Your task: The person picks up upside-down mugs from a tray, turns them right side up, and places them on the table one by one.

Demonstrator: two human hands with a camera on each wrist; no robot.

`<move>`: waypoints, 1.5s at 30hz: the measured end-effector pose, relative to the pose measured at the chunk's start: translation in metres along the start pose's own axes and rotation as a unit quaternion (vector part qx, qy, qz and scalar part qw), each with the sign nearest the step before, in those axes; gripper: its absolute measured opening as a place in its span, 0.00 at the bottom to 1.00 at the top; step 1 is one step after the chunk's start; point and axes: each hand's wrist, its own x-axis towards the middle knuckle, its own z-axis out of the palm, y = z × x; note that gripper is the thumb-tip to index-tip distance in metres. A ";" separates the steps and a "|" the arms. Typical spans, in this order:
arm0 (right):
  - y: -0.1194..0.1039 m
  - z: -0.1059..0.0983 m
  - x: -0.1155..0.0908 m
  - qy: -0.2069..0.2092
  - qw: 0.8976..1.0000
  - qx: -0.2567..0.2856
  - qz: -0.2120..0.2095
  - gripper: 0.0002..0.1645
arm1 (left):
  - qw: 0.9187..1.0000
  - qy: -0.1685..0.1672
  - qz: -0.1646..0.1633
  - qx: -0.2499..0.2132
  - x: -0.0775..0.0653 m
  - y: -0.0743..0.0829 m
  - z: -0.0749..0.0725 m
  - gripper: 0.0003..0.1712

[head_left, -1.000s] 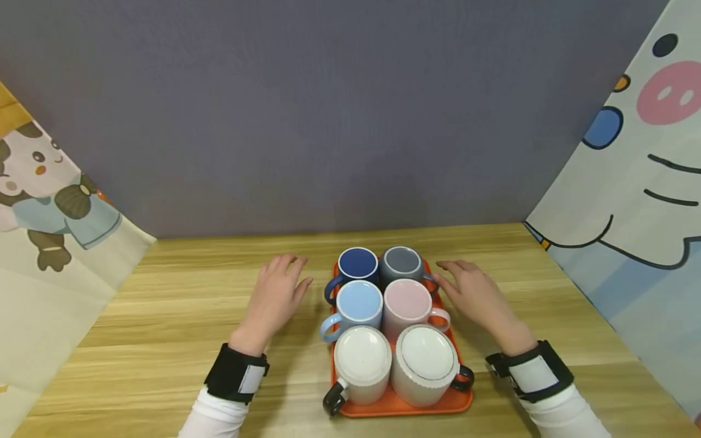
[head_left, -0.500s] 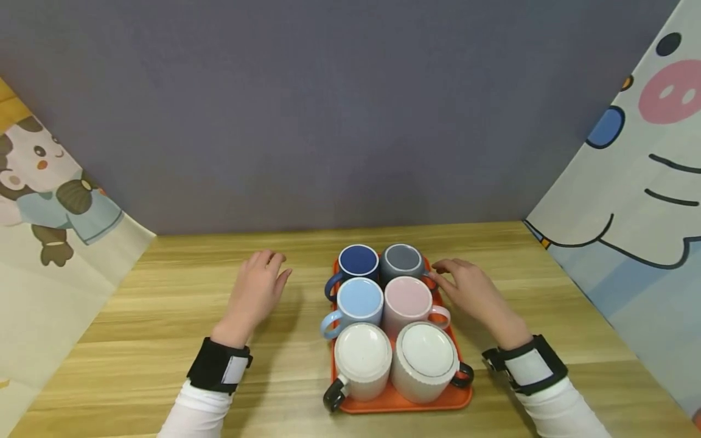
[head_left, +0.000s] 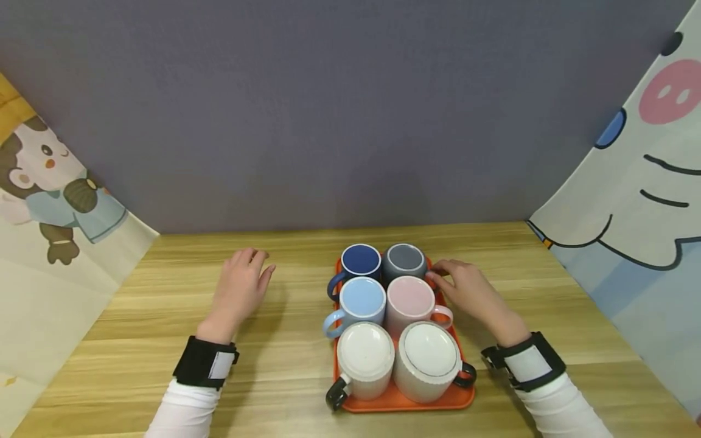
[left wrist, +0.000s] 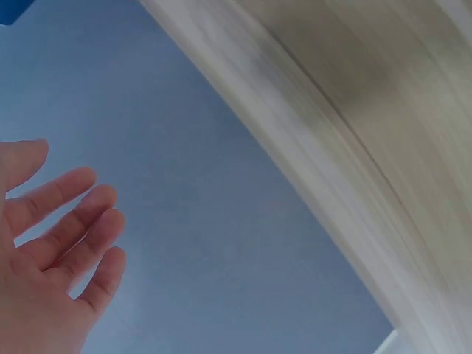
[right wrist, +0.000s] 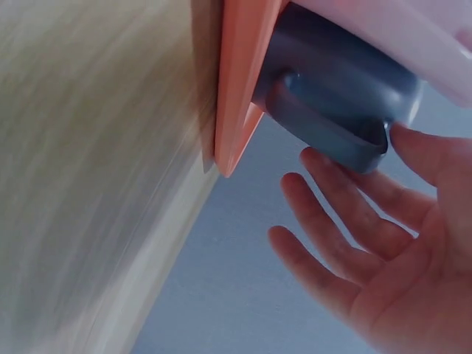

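Several mugs stand bottom up in two columns on an orange tray (head_left: pixel 405 404). At its far right corner is the dark grey mug (head_left: pixel 406 258), whose handle my right hand (head_left: pixel 465 289) pinches between thumb and fingers. The right wrist view shows the thumb at one side of the grey mug's handle (right wrist: pixel 328 136), index finger at the other, and the remaining fingers spread. Beside it is a navy mug (head_left: pixel 360 260); nearer are a light blue mug (head_left: pixel 362 298) and a pink mug (head_left: pixel 410 298). My left hand (head_left: pixel 238 289) hovers over the table, fingers loosely bent, holding nothing.
Two white mugs with black handles, the left one (head_left: pixel 365 359) and the right one (head_left: pixel 428 359), fill the tray's near end. The wooden table (head_left: pixel 137 340) ends at a grey back wall (head_left: pixel 339 121). Printed cartoon panels flank both sides.
My left hand has moved left, away from the tray. My right hand has closed in on the grey mug's handle; the mugs and tray keep their places.
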 end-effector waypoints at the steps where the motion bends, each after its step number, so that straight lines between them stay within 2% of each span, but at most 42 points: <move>1: 0.000 0.000 0.001 -0.001 1.000 0.002 -0.003 0.11 | 1.000 0.000 -0.003 0.001 0.000 -0.002 -0.001 0.16; 6: 0.002 0.001 0.004 -0.006 1.000 0.011 -0.014 0.08 | 1.000 0.010 -0.007 0.002 -0.003 -0.016 -0.003 0.15; 13: 0.002 0.002 0.006 -0.018 1.000 0.021 -0.003 0.08 | 0.999 0.034 -0.005 0.019 -0.009 -0.032 -0.007 0.14; 31: 0.009 0.006 0.007 -0.032 0.996 0.082 0.022 0.09 | 0.998 0.043 -0.028 0.032 -0.025 -0.065 -0.014 0.13; 45: 0.013 0.011 0.008 -0.039 0.992 0.112 0.044 0.10 | 0.997 0.046 -0.039 0.054 -0.044 -0.088 -0.026 0.13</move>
